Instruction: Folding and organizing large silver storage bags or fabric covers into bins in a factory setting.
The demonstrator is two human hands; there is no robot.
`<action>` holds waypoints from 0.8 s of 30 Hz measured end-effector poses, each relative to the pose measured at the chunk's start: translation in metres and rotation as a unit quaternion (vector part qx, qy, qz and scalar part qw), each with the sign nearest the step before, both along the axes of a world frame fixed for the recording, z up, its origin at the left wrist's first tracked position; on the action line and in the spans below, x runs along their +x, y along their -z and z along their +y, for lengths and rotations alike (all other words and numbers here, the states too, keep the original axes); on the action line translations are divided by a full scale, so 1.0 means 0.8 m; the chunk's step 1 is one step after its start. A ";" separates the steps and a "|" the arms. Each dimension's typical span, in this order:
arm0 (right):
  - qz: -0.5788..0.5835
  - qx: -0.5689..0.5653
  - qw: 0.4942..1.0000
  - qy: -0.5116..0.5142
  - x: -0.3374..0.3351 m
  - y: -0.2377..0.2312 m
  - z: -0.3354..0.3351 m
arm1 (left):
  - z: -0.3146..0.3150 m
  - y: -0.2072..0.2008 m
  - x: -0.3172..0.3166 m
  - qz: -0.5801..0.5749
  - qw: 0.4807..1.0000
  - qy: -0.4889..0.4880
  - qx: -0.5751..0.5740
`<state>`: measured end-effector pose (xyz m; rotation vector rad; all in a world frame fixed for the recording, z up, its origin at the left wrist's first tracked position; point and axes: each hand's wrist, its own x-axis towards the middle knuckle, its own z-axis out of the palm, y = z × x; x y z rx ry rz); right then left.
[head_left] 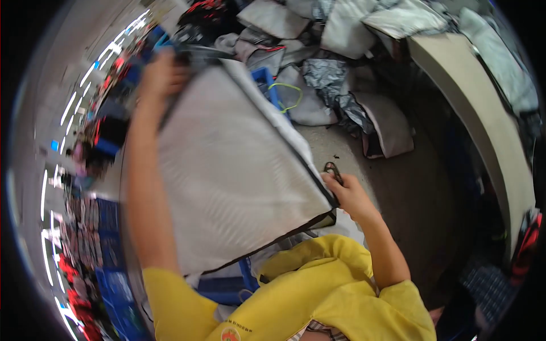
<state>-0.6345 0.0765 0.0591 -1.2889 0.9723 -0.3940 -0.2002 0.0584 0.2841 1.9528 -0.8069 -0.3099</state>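
Pale grey fabric panel point(233, 170), broad, with a faintly ribbed, mesh-like face bordered by dark binding point(310, 224). It stretches between my two sets of fingers: those of my left hand point(161, 74), motion-blurred, close on its far end; those of my right hand point(351, 197) curl around a dark loop-handled tool point(332, 168) beside the panel's right corner. Beyond my right fingers lie padded grey pieces point(392, 122).

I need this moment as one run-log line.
Left hand: blurred, at far edge of pale panel | Right hand: holds dark looped tool at panel's right corner | Rest: padded pieces piled ahead
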 end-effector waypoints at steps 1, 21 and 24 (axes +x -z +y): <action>0.014 0.049 0.999 0.009 -0.007 0.026 -0.004 | 0.004 0.038 -0.031 0.073 0.996 0.056 -0.010; -0.772 0.224 0.591 -0.073 0.138 -0.199 0.145 | 0.227 0.424 -0.316 -0.320 0.916 0.162 0.180; -0.753 0.201 0.613 -0.133 0.162 -0.193 0.140 | 0.229 0.429 -0.317 -0.320 0.918 0.150 0.177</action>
